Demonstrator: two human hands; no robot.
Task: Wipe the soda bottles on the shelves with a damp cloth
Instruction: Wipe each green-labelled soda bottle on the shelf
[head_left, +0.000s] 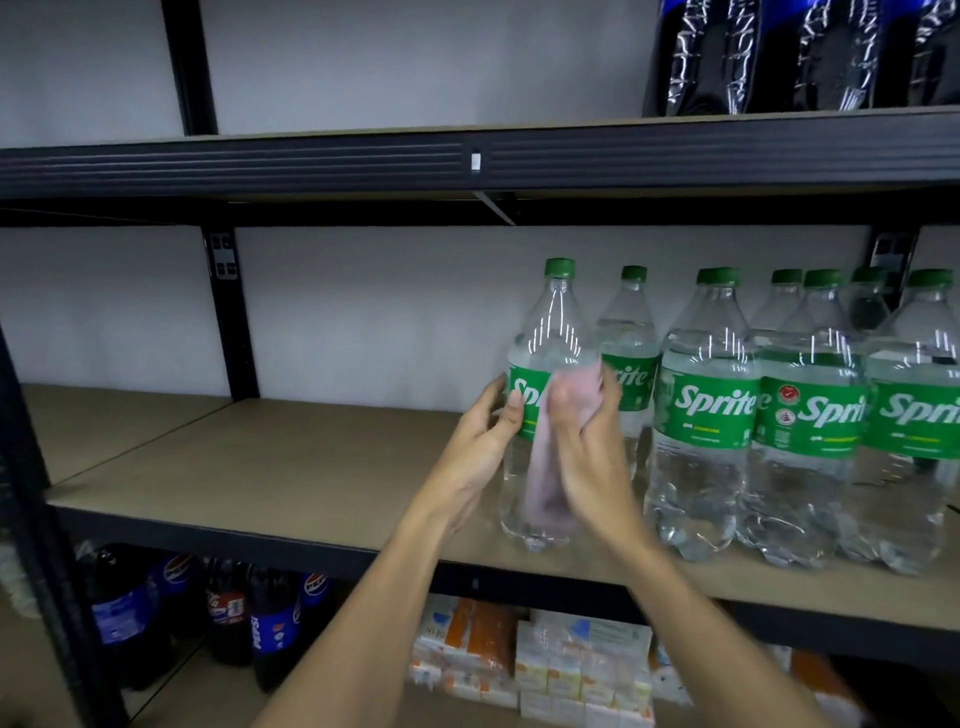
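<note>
Forearms come in from below. Shelf (260, 467): Sprite row (706, 415) stands on its right part. Bottle (550, 332) is at the row's left end, upright, near the board's front edge. Left hand (483, 431) grips its left side at the label, fingers curled round. Right hand (587, 441) clutches pink cloth (543, 483), pressed on the bottle's front. Pepsi bottles (270, 623) one shelf down.
</note>
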